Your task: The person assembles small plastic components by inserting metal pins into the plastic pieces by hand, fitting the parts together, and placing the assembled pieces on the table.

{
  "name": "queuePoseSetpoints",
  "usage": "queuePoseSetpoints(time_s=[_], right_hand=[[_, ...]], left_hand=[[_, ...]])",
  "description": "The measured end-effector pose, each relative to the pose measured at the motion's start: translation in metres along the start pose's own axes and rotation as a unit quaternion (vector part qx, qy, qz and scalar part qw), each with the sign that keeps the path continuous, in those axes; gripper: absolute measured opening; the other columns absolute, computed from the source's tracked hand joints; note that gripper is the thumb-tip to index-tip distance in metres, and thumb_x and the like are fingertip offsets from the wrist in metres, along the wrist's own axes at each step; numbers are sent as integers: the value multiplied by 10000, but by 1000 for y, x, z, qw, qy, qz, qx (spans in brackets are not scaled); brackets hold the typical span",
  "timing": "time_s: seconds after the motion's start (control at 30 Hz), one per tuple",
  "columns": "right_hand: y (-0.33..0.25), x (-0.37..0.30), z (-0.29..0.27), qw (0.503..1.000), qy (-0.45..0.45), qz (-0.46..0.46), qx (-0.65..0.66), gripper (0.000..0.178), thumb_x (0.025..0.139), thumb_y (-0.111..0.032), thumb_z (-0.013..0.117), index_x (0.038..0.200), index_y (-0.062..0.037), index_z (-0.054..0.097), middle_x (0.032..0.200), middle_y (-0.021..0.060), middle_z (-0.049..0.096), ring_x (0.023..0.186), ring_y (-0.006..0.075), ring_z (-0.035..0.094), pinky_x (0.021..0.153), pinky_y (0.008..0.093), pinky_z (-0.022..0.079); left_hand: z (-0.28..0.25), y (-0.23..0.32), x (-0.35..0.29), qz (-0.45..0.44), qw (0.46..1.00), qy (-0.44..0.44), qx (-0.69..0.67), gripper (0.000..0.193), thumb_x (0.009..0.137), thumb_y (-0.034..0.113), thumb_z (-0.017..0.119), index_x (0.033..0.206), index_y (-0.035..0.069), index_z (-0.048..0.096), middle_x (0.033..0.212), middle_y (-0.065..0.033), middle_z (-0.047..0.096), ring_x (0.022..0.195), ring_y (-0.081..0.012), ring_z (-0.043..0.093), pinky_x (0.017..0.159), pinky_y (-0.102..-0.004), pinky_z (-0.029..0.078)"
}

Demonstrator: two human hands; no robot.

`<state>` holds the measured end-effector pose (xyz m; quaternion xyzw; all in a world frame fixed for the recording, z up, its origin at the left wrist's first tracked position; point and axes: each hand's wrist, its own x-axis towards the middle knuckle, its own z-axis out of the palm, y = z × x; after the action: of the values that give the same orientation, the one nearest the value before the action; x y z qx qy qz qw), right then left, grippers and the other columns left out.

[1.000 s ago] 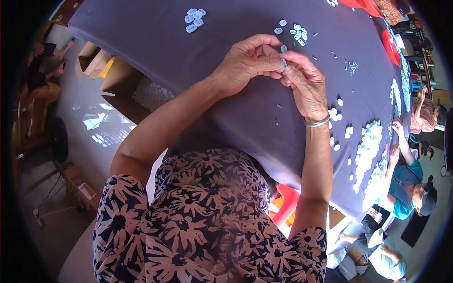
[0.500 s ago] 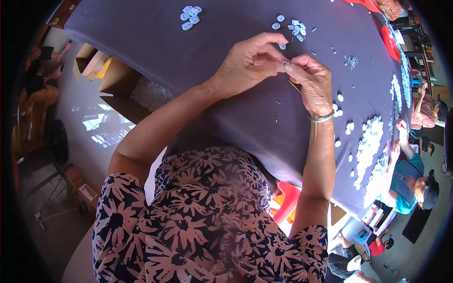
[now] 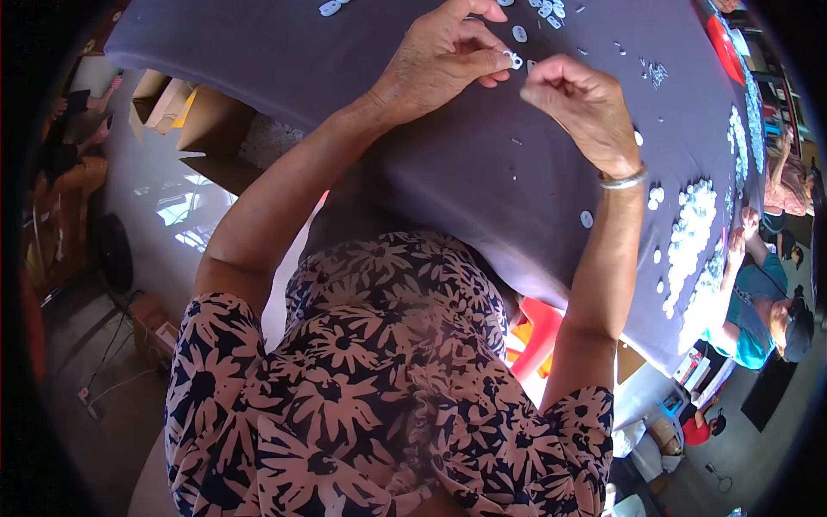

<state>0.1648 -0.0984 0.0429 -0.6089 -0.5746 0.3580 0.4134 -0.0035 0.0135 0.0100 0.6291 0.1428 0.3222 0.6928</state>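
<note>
My left hand (image 3: 452,60) is raised over the dark cloth, thumb and forefinger pinched on a small white piece with a hole (image 3: 516,61). Just to its right, my right hand (image 3: 590,108) has its fingers curled and the thumb pressed to the forefinger. A small pale tip shows beside those fingertips, but what they hold I cannot make out. A white oval piece (image 3: 519,34) lies on the cloth beyond my left fingertips. Another oval piece (image 3: 587,219) rests beside my right forearm.
The dark tablecloth (image 3: 413,172) bears small metal pins (image 3: 655,72) and a large heap of white pieces (image 3: 691,228) at the right. An open cardboard box (image 3: 207,155) with white contents stands below the table's left edge. A co-worker in teal (image 3: 749,297) sits at the right.
My hands were together at the fingertips; now they are apart, the right one having moved rightward. The white piece shows in my left fingers. The view has shifted slightly.
</note>
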Motion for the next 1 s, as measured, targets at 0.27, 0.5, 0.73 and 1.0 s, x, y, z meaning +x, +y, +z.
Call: queuePoseSetpoints(time_s=[0.27,0.5,0.73,1.0], right_hand=[[-19,-7,6,954,-165,20,-250,129,718,-39,702,725,15,585,636,20,510,584,71,493,527,245,417],[-5,-7,8,993,-63,40,-89,63,760,-11,672,741,1,613,647,-38,530,582,27,464,510,207,381],[3,4,24,975,172,30,135,83,827,-3,610,889,8,664,707,0,570,550,27,425,484,184,294],[5,5,32,966,162,30,197,90,847,-17,613,916,7,666,688,-4,554,560,56,457,514,203,336]], left_hand=[[0,1,-4,23,997,34,61,291,840,-3,619,1094,-14,478,843,-56,592,711,-94,589,624,-231,504],[3,-2,-8,4,999,28,47,368,850,19,624,1158,19,423,813,-62,629,720,-104,606,641,-236,520],[12,-4,-11,-2,999,13,33,373,822,9,615,1142,8,422,799,-73,635,695,-110,609,634,-247,521],[11,-3,-12,-13,997,27,75,385,854,15,622,1175,17,410,813,-56,624,734,-103,611,656,-234,526]])
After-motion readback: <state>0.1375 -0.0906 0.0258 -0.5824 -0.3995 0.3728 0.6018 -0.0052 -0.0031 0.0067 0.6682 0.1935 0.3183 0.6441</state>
